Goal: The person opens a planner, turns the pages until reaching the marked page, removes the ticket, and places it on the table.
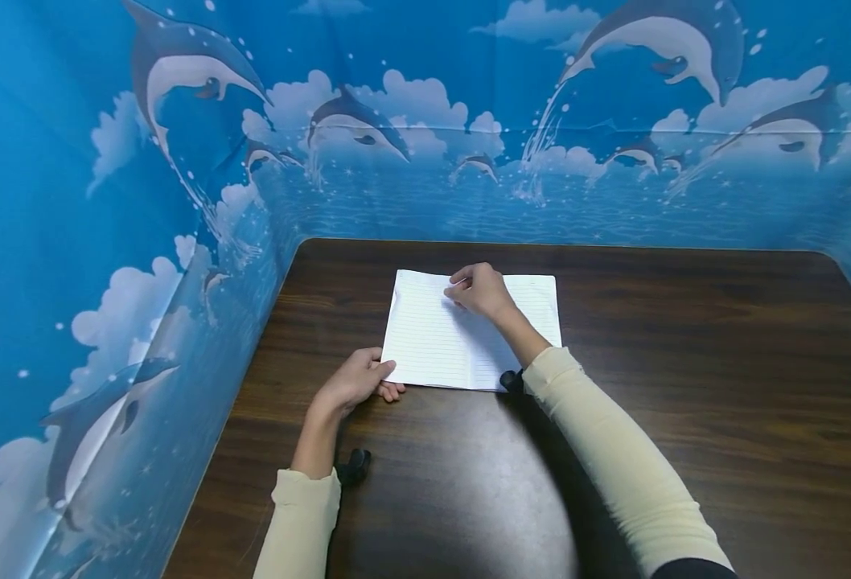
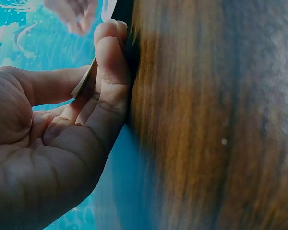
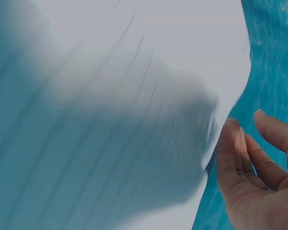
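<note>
An open notebook (image 1: 425, 338) with white ruled pages lies on the dark wooden table (image 1: 686, 362). My left hand (image 1: 356, 378) grips its near left corner, thumb on top and fingers underneath. In the left wrist view, the notebook's thin edge (image 2: 85, 79) shows between that thumb and the fingers of the left hand (image 2: 62, 120). Over the upper middle of the pages is my right hand (image 1: 482, 291). The right wrist view shows the right hand (image 3: 259, 172) with bent fingers against the ruled page (image 3: 110, 120) and the thumb held apart, with nothing pinched between them.
A blue cloth (image 1: 411, 193) printed with dolphins and clouds hangs behind the table and along its left side. Small black devices sit at both wrists, one at the left wrist (image 1: 354, 466).
</note>
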`<state>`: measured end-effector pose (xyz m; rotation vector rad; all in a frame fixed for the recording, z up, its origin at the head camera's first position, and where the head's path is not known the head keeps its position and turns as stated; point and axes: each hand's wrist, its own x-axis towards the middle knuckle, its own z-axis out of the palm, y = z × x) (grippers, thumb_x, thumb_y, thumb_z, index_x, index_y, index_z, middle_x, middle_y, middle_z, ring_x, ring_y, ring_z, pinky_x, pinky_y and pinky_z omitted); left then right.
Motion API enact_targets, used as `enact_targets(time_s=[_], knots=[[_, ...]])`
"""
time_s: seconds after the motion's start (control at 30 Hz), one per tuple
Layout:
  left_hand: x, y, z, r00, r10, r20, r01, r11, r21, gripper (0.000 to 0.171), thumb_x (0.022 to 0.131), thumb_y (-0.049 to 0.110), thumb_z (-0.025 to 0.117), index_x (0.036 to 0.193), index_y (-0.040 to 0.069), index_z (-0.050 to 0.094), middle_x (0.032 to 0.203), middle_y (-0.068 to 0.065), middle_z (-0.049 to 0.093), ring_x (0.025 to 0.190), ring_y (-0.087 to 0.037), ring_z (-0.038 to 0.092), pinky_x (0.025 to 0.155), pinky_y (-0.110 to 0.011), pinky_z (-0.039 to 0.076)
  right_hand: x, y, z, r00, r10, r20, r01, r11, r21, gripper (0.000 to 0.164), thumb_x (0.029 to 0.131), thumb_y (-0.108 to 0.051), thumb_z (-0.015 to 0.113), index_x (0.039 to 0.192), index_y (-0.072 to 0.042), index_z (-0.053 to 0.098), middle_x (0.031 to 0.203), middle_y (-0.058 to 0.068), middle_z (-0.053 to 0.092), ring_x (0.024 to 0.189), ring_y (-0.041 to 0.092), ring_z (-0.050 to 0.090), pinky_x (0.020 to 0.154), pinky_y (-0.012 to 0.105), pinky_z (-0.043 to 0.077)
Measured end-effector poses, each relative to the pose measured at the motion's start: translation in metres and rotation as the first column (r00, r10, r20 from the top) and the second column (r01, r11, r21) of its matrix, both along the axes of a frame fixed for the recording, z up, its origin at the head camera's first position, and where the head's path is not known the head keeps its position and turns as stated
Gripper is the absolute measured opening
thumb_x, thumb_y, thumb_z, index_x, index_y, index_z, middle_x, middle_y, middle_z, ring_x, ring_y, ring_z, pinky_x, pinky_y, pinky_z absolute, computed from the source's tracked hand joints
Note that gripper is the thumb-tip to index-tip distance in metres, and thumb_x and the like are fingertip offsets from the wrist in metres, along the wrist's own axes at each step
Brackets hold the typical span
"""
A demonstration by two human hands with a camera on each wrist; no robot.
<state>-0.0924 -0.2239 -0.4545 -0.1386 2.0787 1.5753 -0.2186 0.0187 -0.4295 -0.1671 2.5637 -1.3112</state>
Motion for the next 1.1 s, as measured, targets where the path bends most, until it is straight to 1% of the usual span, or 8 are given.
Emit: enact_targets(time_s=[0.23, 0.47, 0.53, 0.63, 0.77, 0.93, 1.0, 1.1], knots=[[0.002, -0.004, 0.003, 1.000, 0.007, 0.010, -0.007, 1.000, -0.004, 0.035, 0.117, 0.008, 0.040, 0.142, -0.016, 0.048, 0.089, -0.017, 0.077, 0.069, -0.013, 0.072, 0.065, -0.023, 0.061, -0.005, 0.047, 0.002, 1.000, -0.011, -0.020, 0.013, 0.997, 0.081, 0.028, 0.106, -0.019, 0.069, 0.126, 0.000, 0.075, 0.113, 0.018, 0.077, 0.089, 0.024, 0.074, 0.072, 0.029, 0.056], [0.002, -0.007, 0.003, 1.000, -0.012, 0.000, 0.012, 1.000, 0.025, 0.035, 0.116, 0.007, 0.040, 0.140, -0.019, 0.048, 0.089, -0.019, 0.077, 0.069, -0.012, 0.072, 0.065, -0.024, 0.061, -0.005, 0.085, -0.002, 0.999, -0.043, -0.010, 0.044, 0.983, 0.179, 0.034, 0.107, -0.020, 0.068, 0.132, 0.002, 0.072, 0.128, 0.020, 0.073, 0.112, 0.033, 0.068, 0.092, 0.045, 0.058], [0.002, -0.007, 0.002, 1.000, -0.013, 0.004, 0.013, 1.000, 0.025, 0.035, 0.116, 0.007, 0.041, 0.139, -0.018, 0.048, 0.089, -0.018, 0.077, 0.069, -0.012, 0.072, 0.065, -0.024, 0.061, -0.004, 0.094, -0.003, 0.999, -0.039, -0.015, 0.042, 0.976, 0.214, 0.035, 0.107, -0.019, 0.068, 0.134, 0.003, 0.071, 0.131, 0.022, 0.072, 0.118, 0.035, 0.067, 0.098, 0.048, 0.058], [0.002, -0.007, 0.001, 1.000, -0.020, 0.004, 0.020, 1.000, 0.022, 0.034, 0.116, 0.007, 0.041, 0.139, -0.018, 0.048, 0.090, -0.018, 0.077, 0.069, -0.012, 0.072, 0.065, -0.024, 0.061, -0.001, 0.105, -0.004, 0.999, -0.024, -0.026, 0.030, 0.965, 0.259, 0.037, 0.106, -0.018, 0.069, 0.135, 0.005, 0.070, 0.133, 0.024, 0.071, 0.122, 0.037, 0.067, 0.102, 0.051, 0.057], [0.001, -0.007, 0.001, 1.000, -0.027, 0.005, 0.027, 0.999, 0.020, 0.034, 0.117, 0.008, 0.041, 0.139, -0.017, 0.048, 0.092, -0.020, 0.077, 0.070, -0.012, 0.072, 0.066, -0.025, 0.061, 0.002, 0.115, -0.005, 0.998, 0.018, -0.061, 0.004, 0.941, 0.339, 0.039, 0.104, -0.014, 0.072, 0.136, 0.008, 0.068, 0.135, 0.027, 0.069, 0.125, 0.040, 0.066, 0.105, 0.054, 0.056], [0.000, -0.005, 0.003, 0.999, -0.031, 0.016, 0.030, 0.999, 0.023, 0.037, 0.116, 0.008, 0.041, 0.142, -0.018, 0.046, 0.093, -0.021, 0.077, 0.070, -0.012, 0.072, 0.067, -0.025, 0.062, 0.007, 0.125, -0.010, 0.990, 0.095, -0.102, -0.036, 0.882, 0.470, 0.043, 0.103, -0.015, 0.074, 0.138, 0.010, 0.066, 0.135, 0.030, 0.065, 0.124, 0.040, 0.062, 0.104, 0.056, 0.057], [-0.001, -0.004, 0.003, 0.999, -0.030, 0.023, 0.029, 0.999, 0.022, 0.037, 0.117, 0.009, 0.040, 0.142, -0.017, 0.047, 0.093, -0.019, 0.077, 0.070, -0.011, 0.072, 0.066, -0.024, 0.061, 0.009, 0.128, -0.013, 0.988, 0.107, -0.111, -0.037, 0.863, 0.504, 0.045, 0.103, -0.016, 0.074, 0.140, 0.009, 0.065, 0.134, 0.030, 0.064, 0.122, 0.040, 0.061, 0.102, 0.056, 0.058], [-0.002, -0.004, 0.003, 0.999, -0.033, 0.027, 0.032, 0.999, 0.026, 0.036, 0.117, 0.010, 0.040, 0.139, -0.017, 0.048, 0.091, -0.018, 0.077, 0.070, -0.011, 0.072, 0.066, -0.024, 0.061, 0.012, 0.132, -0.017, 0.987, 0.108, -0.116, -0.030, 0.847, 0.531, 0.045, 0.104, -0.017, 0.073, 0.141, 0.006, 0.066, 0.134, 0.030, 0.064, 0.121, 0.040, 0.062, 0.101, 0.056, 0.059]])
